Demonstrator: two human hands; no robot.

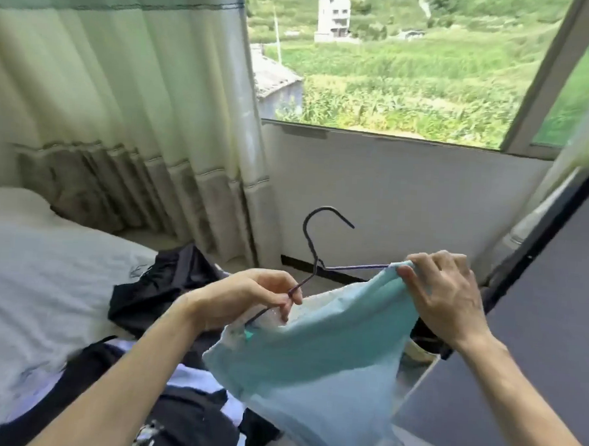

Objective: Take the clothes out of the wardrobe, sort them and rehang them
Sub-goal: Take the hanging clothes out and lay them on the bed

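A light blue garment (317, 353) hangs in front of me, partly draped over a dark wire hanger (313, 254) whose hook points up. My left hand (248, 297) pinches the hanger's left arm between thumb and fingers. My right hand (448, 295) grips the garment's upper edge where it meets the hanger's right arm. The hanger's lower bar is hidden by the cloth. Black and white clothes (174, 404) lie piled on the bed below my arms.
A bed with a grey cover (33, 294) fills the left. Pale curtains (128, 111) hang behind it beside a window (397, 64). A dark grey panel (536, 337), possibly the wardrobe door, stands at the right. A white wall (390, 200) lies ahead.
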